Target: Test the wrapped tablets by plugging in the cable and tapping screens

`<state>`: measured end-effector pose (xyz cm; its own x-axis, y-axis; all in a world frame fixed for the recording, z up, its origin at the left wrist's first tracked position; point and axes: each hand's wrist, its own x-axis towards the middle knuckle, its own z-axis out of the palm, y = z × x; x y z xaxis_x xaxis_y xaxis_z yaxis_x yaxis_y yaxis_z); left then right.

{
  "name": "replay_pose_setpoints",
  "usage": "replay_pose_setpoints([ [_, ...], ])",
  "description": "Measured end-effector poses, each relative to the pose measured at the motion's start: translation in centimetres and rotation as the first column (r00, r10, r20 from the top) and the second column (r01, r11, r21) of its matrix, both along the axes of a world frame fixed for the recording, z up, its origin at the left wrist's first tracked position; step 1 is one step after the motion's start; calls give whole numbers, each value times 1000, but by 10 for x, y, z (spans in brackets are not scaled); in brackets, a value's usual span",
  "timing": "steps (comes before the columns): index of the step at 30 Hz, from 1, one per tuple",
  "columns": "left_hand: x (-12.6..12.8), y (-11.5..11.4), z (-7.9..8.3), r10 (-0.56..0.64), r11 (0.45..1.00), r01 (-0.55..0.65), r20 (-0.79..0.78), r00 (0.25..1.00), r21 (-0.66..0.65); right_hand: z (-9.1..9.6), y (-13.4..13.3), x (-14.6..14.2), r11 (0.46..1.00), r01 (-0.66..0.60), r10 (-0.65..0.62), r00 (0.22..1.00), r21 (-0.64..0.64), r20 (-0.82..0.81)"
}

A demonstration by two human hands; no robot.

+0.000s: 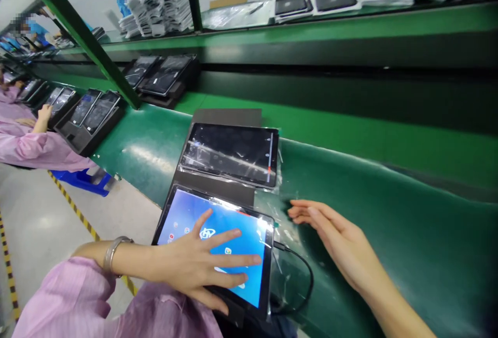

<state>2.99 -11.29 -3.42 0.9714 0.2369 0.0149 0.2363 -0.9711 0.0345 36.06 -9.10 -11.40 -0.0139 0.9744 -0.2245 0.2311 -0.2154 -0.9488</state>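
Note:
My left hand (218, 263) is spread flat over a lit tablet (252, 234) with a blue home screen, its fingers apart and nothing held. A black cable (307, 260) is plugged into the tablet's right edge and curls down beside it. To the right, my right hand (330, 226) hovers above the green bench, fingers loosely stretched out and bent together, with nothing visible in them. A second tablet (229, 154), dark-screened and with clear film at its edge, lies just beyond the lit one. Both rest on a dark grey tray (227, 116).
The green bench (369, 213) runs along a green conveyor belt (334, 136). More tablets lie in dark trays (167, 76) at the upper left. A co-worker's pink sleeve (42, 143) is at left. An upper shelf holds stacked white packets (163, 3) and tablets. A slanted green post (89, 42) rises there.

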Motion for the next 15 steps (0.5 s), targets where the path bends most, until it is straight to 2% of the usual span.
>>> replay_pose_setpoints([
  [2,17,9,5,47,998,-46,17,999,-50,12,-8,-5,975,-205,194,974,-92,-117],
  [4,40,17,8,128,986,-124,30,991,-108,21,-16,-12,891,-420,393,903,-172,-172],
  [6,66,22,9,152,978,-149,7,988,-148,26,-21,-18,821,-520,504,854,-234,-128],
  [10,109,27,5,165,965,-177,-77,983,-194,25,-23,-22,811,-519,529,848,-272,-41],
  [12,118,26,4,215,948,-231,-94,972,-218,22,-25,-23,831,-501,503,862,-242,-59],
  [15,121,24,0,231,927,-240,-67,971,-286,14,-33,-24,863,-453,436,891,-223,-124],
])
